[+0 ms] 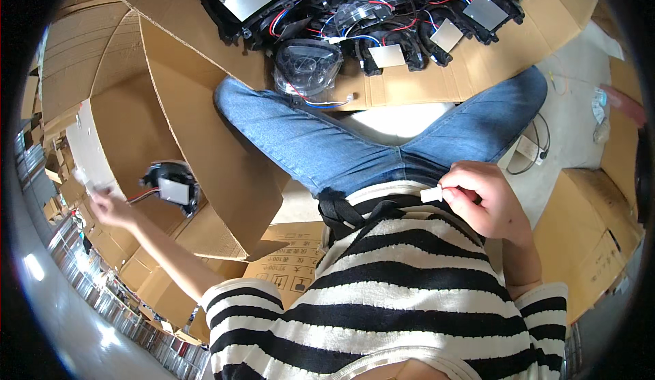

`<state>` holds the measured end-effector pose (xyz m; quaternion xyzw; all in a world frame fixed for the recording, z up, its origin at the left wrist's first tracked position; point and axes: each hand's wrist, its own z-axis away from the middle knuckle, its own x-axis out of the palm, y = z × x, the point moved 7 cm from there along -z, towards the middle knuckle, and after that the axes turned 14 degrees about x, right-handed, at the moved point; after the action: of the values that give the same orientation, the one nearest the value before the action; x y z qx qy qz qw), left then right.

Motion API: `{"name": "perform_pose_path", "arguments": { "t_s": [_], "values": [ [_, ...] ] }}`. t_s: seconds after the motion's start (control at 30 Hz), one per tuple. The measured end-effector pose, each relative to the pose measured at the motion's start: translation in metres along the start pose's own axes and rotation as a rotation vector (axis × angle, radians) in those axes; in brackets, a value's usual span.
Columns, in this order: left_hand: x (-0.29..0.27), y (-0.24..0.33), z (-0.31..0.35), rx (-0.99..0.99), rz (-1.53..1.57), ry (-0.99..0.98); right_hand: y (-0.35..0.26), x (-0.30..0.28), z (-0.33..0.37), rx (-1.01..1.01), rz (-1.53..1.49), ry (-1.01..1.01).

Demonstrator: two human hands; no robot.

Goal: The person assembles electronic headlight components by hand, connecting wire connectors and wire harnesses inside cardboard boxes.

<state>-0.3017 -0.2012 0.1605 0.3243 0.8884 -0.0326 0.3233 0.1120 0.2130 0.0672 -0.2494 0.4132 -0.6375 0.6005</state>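
Note:
My left hand reaches out over a big open cardboard box at my left. A black fan part with a grey label and red and blue wires hangs just beside the hand; whether the fingers still grip its wires is hard to tell. Something small and white shows at the fingertips. My right hand sits near my waist, pinching a small white connector piece between thumb and fingers. My legs in blue jeans stretch forward.
A flat sheet of cardboard in front holds several black fan parts with red and blue wires; one is in a clear bag. More cardboard boxes stand at my right, and a black cable lies on the floor.

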Motion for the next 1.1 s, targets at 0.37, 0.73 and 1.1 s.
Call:
{"name": "perform_pose_path", "arguments": {
  "t_s": [0.37, 0.73, 1.1],
  "values": [
    [0.072, 0.149, 0.101, 0.099, -0.005, -0.262, 0.002, 0.005, -0.006, -0.045, -0.001, 0.058],
    [0.229, 0.257, 0.194, 0.187, -0.082, -1.175, -0.004, 0.007, 0.002, -0.088, 0.021, 0.072],
    [0.169, 0.377, 0.258, 0.665, 0.808, -0.983, 0.005, 0.008, 0.000, -0.086, 0.007, 0.064]
  ]
}}
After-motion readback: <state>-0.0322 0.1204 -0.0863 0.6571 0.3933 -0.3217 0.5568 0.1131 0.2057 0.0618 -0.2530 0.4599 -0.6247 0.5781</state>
